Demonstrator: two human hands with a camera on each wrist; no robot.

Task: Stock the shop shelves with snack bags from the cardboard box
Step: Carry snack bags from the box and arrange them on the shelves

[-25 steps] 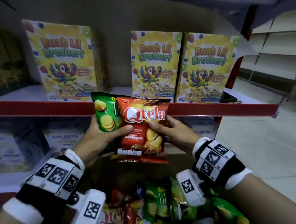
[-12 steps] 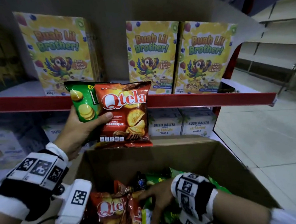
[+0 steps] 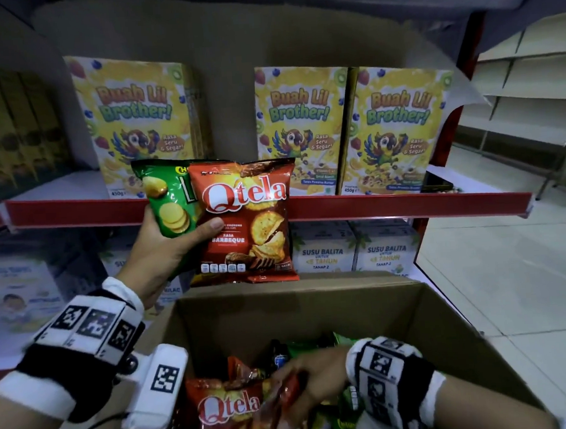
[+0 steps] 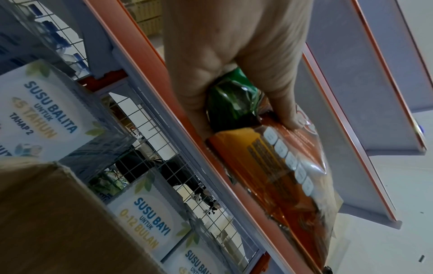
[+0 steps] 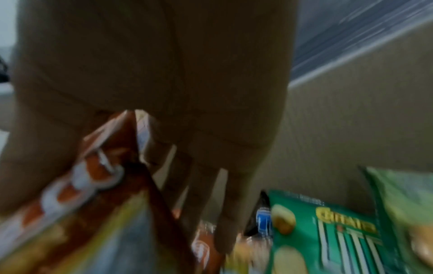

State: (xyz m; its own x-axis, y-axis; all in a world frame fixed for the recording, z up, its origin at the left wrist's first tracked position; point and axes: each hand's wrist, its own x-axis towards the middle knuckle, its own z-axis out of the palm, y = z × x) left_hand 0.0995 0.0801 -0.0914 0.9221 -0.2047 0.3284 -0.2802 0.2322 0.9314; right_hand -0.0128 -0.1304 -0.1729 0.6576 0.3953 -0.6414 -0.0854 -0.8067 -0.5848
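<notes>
**Two snack bags in hand, open carton below**

Left hand (image 3: 163, 252): thumb across the front, fingers curled behind, clamping two glossy crinkled foil bags upright. Red Qtela bag (image 3: 245, 223) overlaps green chip bag (image 3: 167, 202) at its 9 o'clock. Both sit level with the red shelf edge (image 3: 391, 206).

Right hand (image 3: 311, 378): down inside the cardboard box (image 3: 315, 309), fingers extended among the bags, touching another red Qtela bag (image 3: 228, 409); whether it has a grip cannot be told, the wrist view being blurred.

Box: matte brown corrugated, rectangular, open-topped, holding a loose heap of red and green foil bags (image 5: 323, 228).

Shelf above, 12 o'clock: yellow printed cereal cartons (image 3: 302, 129), upright. Shelf below: pale milk-powder boxes (image 3: 324, 251).
</notes>
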